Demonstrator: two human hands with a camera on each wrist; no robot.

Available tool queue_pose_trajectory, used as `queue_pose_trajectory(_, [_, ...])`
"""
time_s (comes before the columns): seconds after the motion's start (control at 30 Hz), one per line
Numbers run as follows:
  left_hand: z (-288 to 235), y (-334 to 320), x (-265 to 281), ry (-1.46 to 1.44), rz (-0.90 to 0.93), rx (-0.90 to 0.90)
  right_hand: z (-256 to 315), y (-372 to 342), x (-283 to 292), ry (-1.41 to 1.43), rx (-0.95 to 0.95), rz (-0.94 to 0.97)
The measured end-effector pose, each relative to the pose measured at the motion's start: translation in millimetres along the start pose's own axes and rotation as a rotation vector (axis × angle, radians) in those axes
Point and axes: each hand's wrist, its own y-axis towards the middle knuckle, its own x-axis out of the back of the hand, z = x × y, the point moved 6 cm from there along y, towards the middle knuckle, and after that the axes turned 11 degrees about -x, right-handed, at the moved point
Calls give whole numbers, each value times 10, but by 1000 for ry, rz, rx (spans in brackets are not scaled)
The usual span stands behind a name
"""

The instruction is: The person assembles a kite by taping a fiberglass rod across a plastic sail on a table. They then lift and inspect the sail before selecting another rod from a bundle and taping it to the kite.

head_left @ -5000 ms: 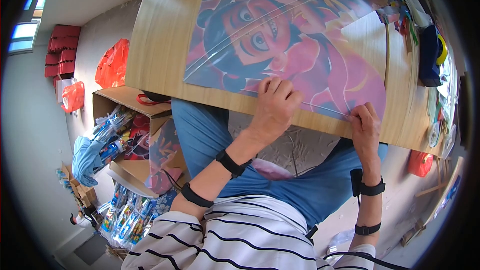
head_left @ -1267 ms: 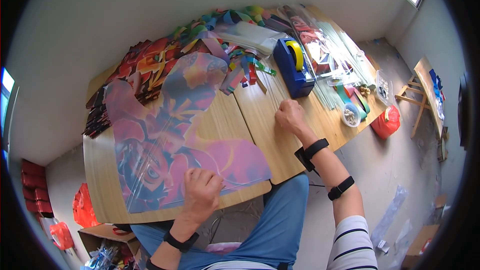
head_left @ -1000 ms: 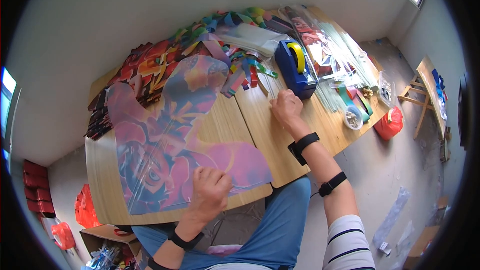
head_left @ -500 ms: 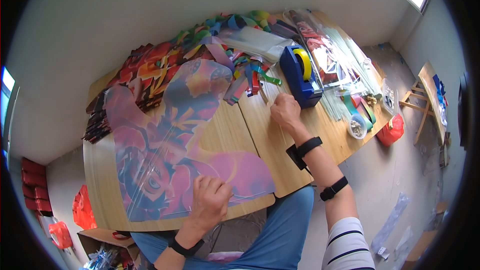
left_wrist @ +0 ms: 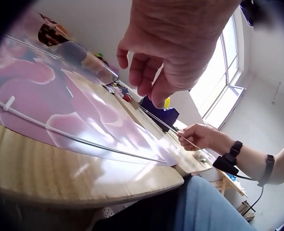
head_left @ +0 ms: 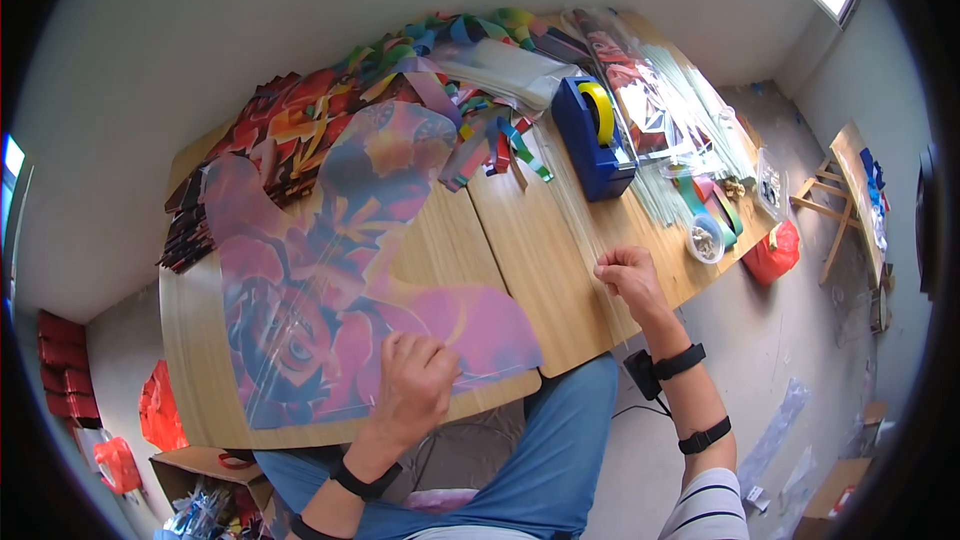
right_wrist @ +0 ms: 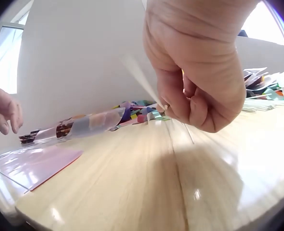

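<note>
A large printed kite sheet (head_left: 450, 325), pink and blue with a cartoon face, lies on the wooden table (head_left: 430, 250). My left hand (head_left: 415, 380) hovers over its front edge, fingers loosely bent and holding nothing. Along that edge in the left wrist view runs a thin white rod (left_wrist: 84, 138) with a small white fitting (left_wrist: 9, 103) across it. To the right, above the table, my right hand (head_left: 632, 280) pinches another slender white rod (left_wrist: 158, 120) between thumb and fingers. In the right wrist view that rod's tip protrudes from the fingers and its length is blurred.
A blue tape dispenser (head_left: 592, 155) with yellow tape stands beyond my right hand. Pale rods (head_left: 665, 195), coloured ribbons (head_left: 520, 145) and a small tub (head_left: 705, 238) lie around it. Stacked dark red prints (head_left: 285, 125) fill the far left.
From the sheet's front edge, my right hand went to beside the tape dispenser, then drew back right and nearer with a rod. Lately my left hand stays almost still over the sheet.
</note>
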Motion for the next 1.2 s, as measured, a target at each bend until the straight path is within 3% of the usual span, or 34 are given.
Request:
queue_pose_trajectory(0.17, [37, 121, -58, -145, -32, 56, -68, -363, -44, 99, -11, 92])
queue_pose_trajectory(0.27, [159, 245, -123, -396, -54, 232, -137, -600, -95, 98, -59, 115])
queue_pose_trajectory(0.5, [52, 390, -132, -362, -48, 130, -289, -503, 48, 36, -94, -12])
queue_pose_trajectory(0.73, [-11, 382, -261, -354, -16, 103, 212, 402, -448, -595, 297, -335])
queue_pose_trajectory(0.83, [39, 395, -224, -330, -18, 90, 551, 621, -635, -841, 345, -601])
queue_pose_trajectory(0.93, [166, 247, -272, -340, 5, 149, 769, 752, -661, -908, 326, -749])
queue_pose_trajectory(1.03, [240, 154, -303, -353, 17, 180, 756, 894, -656, -928, 213, -765])
queue_pose_trajectory(1.2, [227, 135, -259, -330, -16, 148, 697, 917, -669, -897, 208, -464])
